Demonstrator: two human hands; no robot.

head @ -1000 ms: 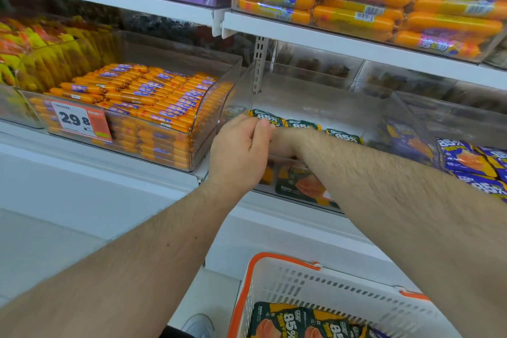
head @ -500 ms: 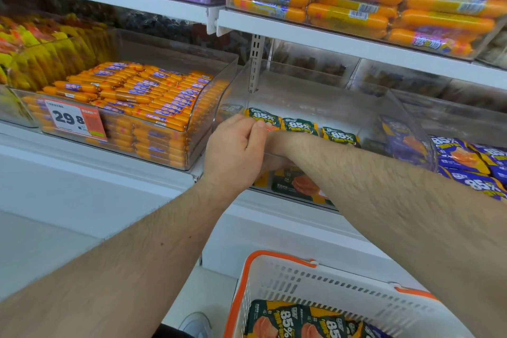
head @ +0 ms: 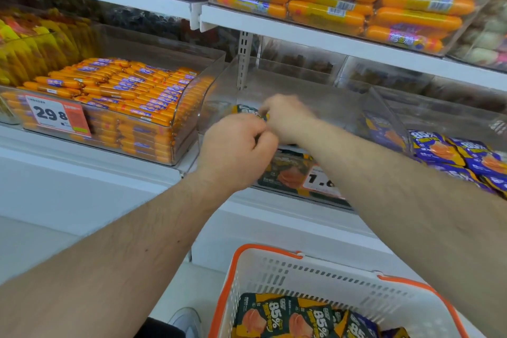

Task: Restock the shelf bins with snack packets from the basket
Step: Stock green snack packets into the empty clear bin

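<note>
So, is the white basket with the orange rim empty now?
No, the basket holds several dark snack packets marked 85%.

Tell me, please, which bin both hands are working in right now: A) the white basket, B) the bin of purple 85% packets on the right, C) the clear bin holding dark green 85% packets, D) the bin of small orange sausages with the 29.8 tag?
C: the left hand and right hand meet over the clear bin, at a dark green 85% packet inside it.

Head cam, fwd-down, close on shelf (head: 329, 44)
</note>
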